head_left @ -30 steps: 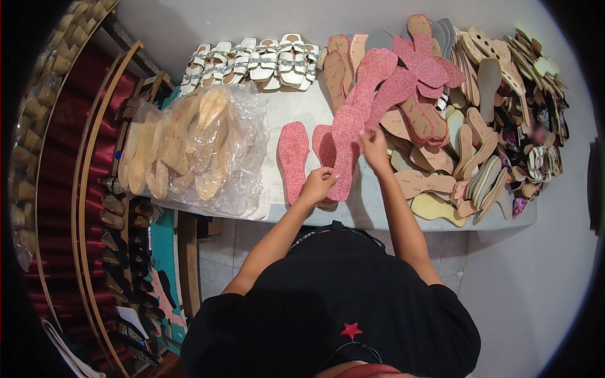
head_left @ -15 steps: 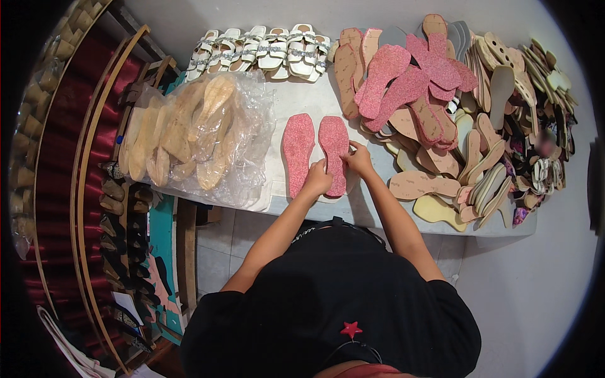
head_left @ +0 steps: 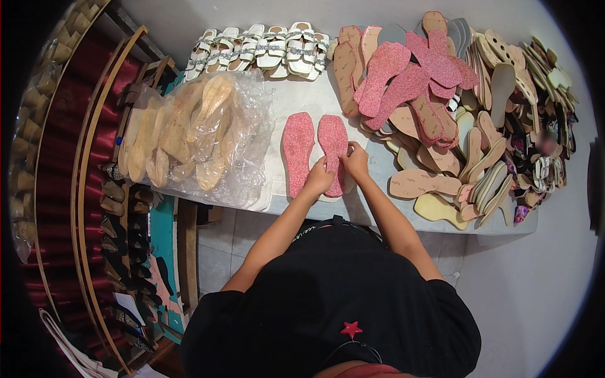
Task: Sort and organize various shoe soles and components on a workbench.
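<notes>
Two pink speckled insoles lie side by side on the white table (head_left: 367, 196), square toe ends pointing away from me. My left hand (head_left: 320, 179) is closed on the left edge of the right-hand insole (head_left: 332, 134), near its middle and heel. On the opposite edge of that same insole, the fingertips of my right hand (head_left: 357, 161) are pinched. The left-hand insole (head_left: 298, 148) lies flat, close by my left fingers but apparently not held. My thumbs and fingers hide parts of the right-hand insole's edges.
A clear plastic bag of tan shoe soles (head_left: 214, 107) fills the table's left side. White strappy sandals (head_left: 271, 50) line the wall behind. To the right, pink insoles (head_left: 403, 94) top a heap of beige insoles (head_left: 423, 184). A shoe rack (head_left: 113, 227) stands at left.
Both hands stay on the right-hand insole, with only a slight shift of the fingers. Nothing else has visibly moved, apart from a small shift of the whole view.
</notes>
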A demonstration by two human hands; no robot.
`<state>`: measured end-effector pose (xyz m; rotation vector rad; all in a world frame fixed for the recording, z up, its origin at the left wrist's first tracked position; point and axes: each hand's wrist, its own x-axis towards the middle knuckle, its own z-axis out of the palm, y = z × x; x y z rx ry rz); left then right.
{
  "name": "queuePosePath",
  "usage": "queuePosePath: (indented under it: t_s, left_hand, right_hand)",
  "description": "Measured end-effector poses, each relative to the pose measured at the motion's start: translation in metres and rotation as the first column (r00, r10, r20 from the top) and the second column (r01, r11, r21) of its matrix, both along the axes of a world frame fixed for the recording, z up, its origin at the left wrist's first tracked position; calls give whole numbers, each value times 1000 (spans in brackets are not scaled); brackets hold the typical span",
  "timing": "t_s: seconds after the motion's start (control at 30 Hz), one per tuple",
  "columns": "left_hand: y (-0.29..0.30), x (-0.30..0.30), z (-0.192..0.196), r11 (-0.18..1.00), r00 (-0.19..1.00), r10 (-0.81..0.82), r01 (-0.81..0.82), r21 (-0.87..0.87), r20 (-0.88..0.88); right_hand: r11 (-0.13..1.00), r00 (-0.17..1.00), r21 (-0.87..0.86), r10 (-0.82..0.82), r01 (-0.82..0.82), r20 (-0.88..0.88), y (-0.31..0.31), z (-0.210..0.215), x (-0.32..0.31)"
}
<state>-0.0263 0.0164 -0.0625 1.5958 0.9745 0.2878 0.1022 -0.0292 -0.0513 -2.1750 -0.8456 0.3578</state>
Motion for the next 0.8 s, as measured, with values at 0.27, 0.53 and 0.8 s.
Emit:
queuePosePath:
  t_s: [0.27,0.53,0.8]
  left_hand:
    - [2,-1,21,990,985,-99,111,85,-139]
    - [3,0,20,999,997,-29,32,35,-71]
    - [0,-2,40,997,997,-71,70,-37,-37]
  right_hand:
    - [999,997,-46,25,-21,80,1,-1,2]
    - [999,998,-27,46,-45,31,-1,0,0]
    - [963,964,227,-189,145,188,15,49,27]
